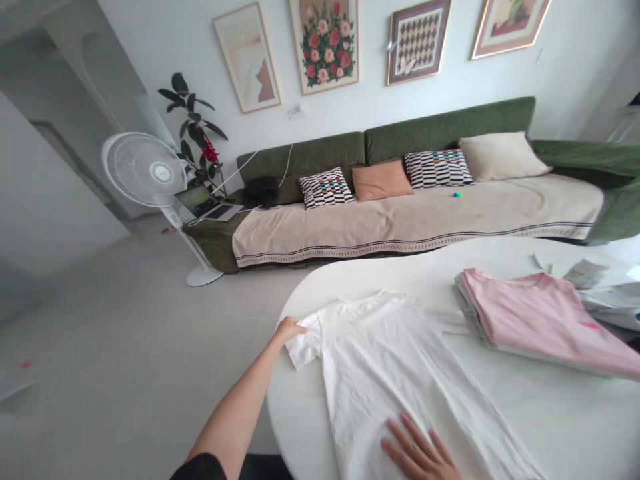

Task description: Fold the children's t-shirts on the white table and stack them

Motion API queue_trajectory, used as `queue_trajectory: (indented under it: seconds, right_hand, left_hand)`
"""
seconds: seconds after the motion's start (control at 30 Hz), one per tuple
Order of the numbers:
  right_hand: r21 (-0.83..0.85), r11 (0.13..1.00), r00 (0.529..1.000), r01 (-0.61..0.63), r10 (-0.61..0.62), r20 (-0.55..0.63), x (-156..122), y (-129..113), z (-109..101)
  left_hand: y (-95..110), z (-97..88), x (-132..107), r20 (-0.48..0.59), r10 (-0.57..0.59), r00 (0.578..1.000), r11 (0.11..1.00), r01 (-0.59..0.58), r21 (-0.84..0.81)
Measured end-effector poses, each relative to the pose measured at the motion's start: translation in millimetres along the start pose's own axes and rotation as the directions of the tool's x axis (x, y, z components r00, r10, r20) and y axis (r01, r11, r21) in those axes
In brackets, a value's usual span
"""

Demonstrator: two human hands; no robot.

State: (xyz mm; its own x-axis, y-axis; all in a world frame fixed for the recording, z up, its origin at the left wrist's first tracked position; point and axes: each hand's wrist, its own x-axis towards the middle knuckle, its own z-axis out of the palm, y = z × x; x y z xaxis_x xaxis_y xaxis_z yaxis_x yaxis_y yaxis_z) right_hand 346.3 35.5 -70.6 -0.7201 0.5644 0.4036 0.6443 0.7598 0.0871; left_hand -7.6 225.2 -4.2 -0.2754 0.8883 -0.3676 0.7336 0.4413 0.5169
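Observation:
A white T-shirt [380,360] lies spread out on the white table [295,427], its neckline toward the sofa and its lower part running out of the bottom of the view. My left hand [289,330] grips the end of the left sleeve near the table's rounded edge, thumb on top of the cloth. Flat on the lower body of the shirt rests my right hand [423,450], fingers spread, holding nothing. The right sleeve reaches toward a stack of folded clothes with a pink shirt [540,317] on top.
Papers and small packets [613,293] lie at the table's right end. Beyond the table stands a green sofa [310,157] with cushions and a beige cover. A white standing fan [145,170], a laptop [215,210] and a plant [195,133] are at the left.

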Motion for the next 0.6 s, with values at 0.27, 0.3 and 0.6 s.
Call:
queue_trajectory:
  seconds: [0.27,0.3,0.6]
  right_hand:
    - [0.046,0.998,0.999,-0.033,0.035,-0.037,-11,-61,2]
    - [0.041,0.997,0.997,-0.063,0.064,-0.038,-11,-71,6]
    - [-0.007,0.911,0.904,-0.412,0.407,-0.133,4,-132,4]
  left_hand:
    - [-39,-19.7,-37,0.149,-0.080,0.986,0.945,0.123,-0.304]
    - [-41,-22.3,-39,0.159,-0.089,0.983,0.938,0.136,-0.320]
    - [-38,-28.0,-40,0.121,-0.100,0.988,0.918,0.139,-0.372]
